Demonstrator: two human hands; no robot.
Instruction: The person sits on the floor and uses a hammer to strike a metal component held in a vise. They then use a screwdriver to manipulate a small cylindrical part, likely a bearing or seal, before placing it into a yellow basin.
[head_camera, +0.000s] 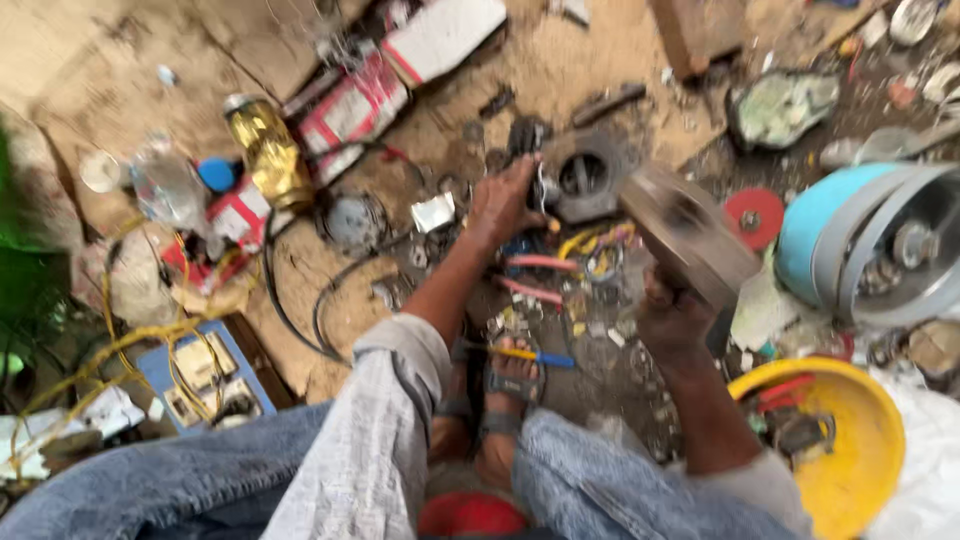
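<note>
My right grip (672, 312) is closed around a grey disc (688, 232), lifted just right of the round housing (583, 177) on the floor. My left grip (505, 203) rests against the housing's left edge; I cannot tell whether it clasps anything. A yellow bowl (862, 440) sits well below-right of the housing.
</note>
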